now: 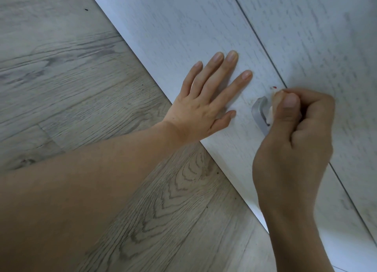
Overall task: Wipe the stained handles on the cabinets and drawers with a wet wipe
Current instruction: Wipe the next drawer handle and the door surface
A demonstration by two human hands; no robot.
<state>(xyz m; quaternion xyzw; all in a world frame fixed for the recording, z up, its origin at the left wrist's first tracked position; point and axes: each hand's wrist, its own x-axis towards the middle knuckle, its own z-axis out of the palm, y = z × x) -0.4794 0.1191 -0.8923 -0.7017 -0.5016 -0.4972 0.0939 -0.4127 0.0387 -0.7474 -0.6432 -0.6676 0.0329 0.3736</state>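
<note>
Head view looks down along a pale cabinet front (183, 26) that meets the wood floor (61, 67) at its lower edge. The left hand (206, 100) lies flat against the panel, fingers straight and spread; it probably steadies the door or drawer so that it does not shift under rubbing. The right hand (295, 129) is curled tight, thumb on top, pinching a small wad of wet wipe (272, 106) against the metal handle (260, 113). Only a sliver of the wipe shows, tinted pinkish. Much of the handle is hidden behind that fist; its bent end is free. A small red stain (274, 87) sits on the panel just above the handle, near the dark seam (265, 47) between this panel and the next.

The handle stands close to that seam, so strokes toward it have little room. Along the handle's length and out toward the floor side the panel is open, apart from the left hand resting nearby.
</note>
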